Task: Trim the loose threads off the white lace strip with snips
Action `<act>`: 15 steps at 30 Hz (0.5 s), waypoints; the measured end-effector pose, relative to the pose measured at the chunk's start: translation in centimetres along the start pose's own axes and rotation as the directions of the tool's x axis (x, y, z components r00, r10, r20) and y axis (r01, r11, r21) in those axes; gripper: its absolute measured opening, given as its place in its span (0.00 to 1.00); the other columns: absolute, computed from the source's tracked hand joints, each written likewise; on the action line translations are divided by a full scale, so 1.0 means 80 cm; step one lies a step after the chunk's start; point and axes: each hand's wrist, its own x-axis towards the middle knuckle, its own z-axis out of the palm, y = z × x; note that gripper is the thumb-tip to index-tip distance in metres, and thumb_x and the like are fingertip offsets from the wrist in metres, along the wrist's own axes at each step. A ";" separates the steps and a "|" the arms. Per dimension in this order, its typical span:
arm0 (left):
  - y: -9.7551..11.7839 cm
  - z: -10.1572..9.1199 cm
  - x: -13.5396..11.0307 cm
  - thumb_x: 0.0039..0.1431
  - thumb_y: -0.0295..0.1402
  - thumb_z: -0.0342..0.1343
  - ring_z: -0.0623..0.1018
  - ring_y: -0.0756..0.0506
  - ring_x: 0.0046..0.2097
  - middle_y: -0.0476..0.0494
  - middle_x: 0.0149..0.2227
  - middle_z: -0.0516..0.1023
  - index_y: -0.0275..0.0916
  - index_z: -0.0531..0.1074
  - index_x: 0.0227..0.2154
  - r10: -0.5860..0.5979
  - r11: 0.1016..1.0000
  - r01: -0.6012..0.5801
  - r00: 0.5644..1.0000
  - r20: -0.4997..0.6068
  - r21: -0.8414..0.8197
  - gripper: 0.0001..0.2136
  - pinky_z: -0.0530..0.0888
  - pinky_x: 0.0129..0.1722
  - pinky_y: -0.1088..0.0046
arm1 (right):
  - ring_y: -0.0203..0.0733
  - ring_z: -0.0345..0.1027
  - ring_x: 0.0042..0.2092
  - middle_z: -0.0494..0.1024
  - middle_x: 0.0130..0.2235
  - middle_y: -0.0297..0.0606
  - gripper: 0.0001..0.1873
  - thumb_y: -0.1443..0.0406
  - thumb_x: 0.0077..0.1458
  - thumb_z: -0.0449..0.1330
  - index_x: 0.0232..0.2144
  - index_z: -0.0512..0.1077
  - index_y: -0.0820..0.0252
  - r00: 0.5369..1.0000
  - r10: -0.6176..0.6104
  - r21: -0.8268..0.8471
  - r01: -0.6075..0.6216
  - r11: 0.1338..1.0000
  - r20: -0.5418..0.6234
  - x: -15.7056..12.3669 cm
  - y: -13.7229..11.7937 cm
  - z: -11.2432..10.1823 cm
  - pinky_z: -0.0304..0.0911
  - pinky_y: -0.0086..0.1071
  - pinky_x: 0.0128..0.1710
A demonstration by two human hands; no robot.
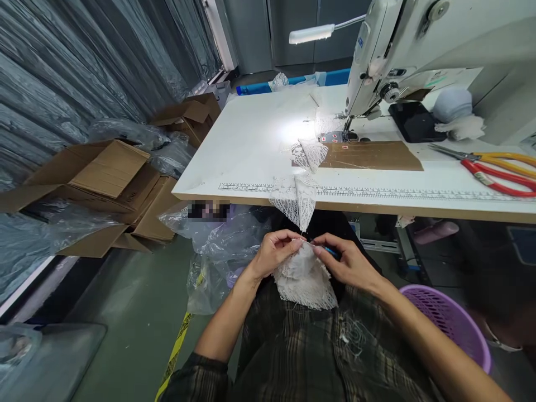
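A strip of white lace (298,202) trails from the sewing machine (402,50) across the white table (247,139) and hangs over its front edge down to my lap. My left hand (274,252) pinches the lace just below the table edge, fingers closed on it. My right hand (347,262) is closed round a small blue-handled tool (330,251) whose tip meets the lace by my left fingers. More lace (305,282) is bunched on my lap under both hands.
Orange and red scissors (498,167) lie at the table's right. A brown card (368,155) sits under the needle. Open cardboard boxes (96,178) and plastic bags (218,240) crowd the floor on the left. A purple basket (452,318) stands at my right.
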 end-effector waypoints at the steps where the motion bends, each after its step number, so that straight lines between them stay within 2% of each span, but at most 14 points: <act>1: 0.001 -0.001 0.000 0.50 0.39 0.66 0.75 0.49 0.34 0.44 0.34 0.79 0.35 0.78 0.32 -0.012 1.000 0.012 1.000 -0.010 0.013 0.11 0.70 0.36 0.76 | 0.35 0.60 0.29 0.71 0.28 0.33 0.18 0.53 0.62 0.49 0.36 0.71 0.59 1.000 0.006 -0.018 -0.007 1.000 -0.011 0.004 0.002 -0.001 0.55 0.29 0.28; 4: 0.005 -0.001 0.001 0.50 0.39 0.66 0.75 0.50 0.33 0.44 0.33 0.79 0.34 0.78 0.32 -0.025 0.999 0.026 1.000 -0.019 0.039 0.12 0.69 0.35 0.77 | 0.35 0.58 0.28 0.67 0.25 0.32 0.23 0.52 0.65 0.42 0.28 0.67 0.59 1.000 -0.008 -0.063 0.008 0.998 -0.004 0.018 0.005 0.001 0.53 0.30 0.28; 6: 0.006 0.000 0.001 0.49 0.40 0.65 0.74 0.51 0.32 0.44 0.32 0.79 0.34 0.78 0.31 -0.030 0.998 0.031 0.999 -0.025 0.049 0.13 0.68 0.34 0.77 | 0.34 0.55 0.26 0.63 0.23 0.30 0.23 0.52 0.65 0.42 0.24 0.62 0.58 0.999 -0.034 -0.091 0.035 0.995 0.019 0.027 0.004 0.003 0.50 0.30 0.27; 12: 0.008 0.000 0.006 0.49 0.39 0.65 0.72 0.52 0.30 0.46 0.29 0.77 0.34 0.77 0.30 -0.015 0.998 0.018 0.999 -0.036 0.068 0.12 0.67 0.31 0.79 | 0.33 0.50 0.24 0.58 0.21 0.28 0.23 0.50 0.64 0.43 0.22 0.57 0.57 0.999 -0.028 -0.165 0.022 0.986 -0.029 0.039 0.001 0.008 0.46 0.31 0.26; 15: 0.011 0.000 0.008 0.49 0.40 0.64 0.72 0.51 0.31 0.45 0.30 0.78 0.33 0.77 0.30 -0.008 0.995 0.013 0.999 -0.048 0.098 0.13 0.68 0.31 0.78 | 0.34 0.54 0.26 0.61 0.23 0.29 0.22 0.51 0.65 0.42 0.24 0.58 0.56 0.998 -0.052 -0.169 0.048 0.984 -0.020 0.033 0.003 0.007 0.49 0.30 0.27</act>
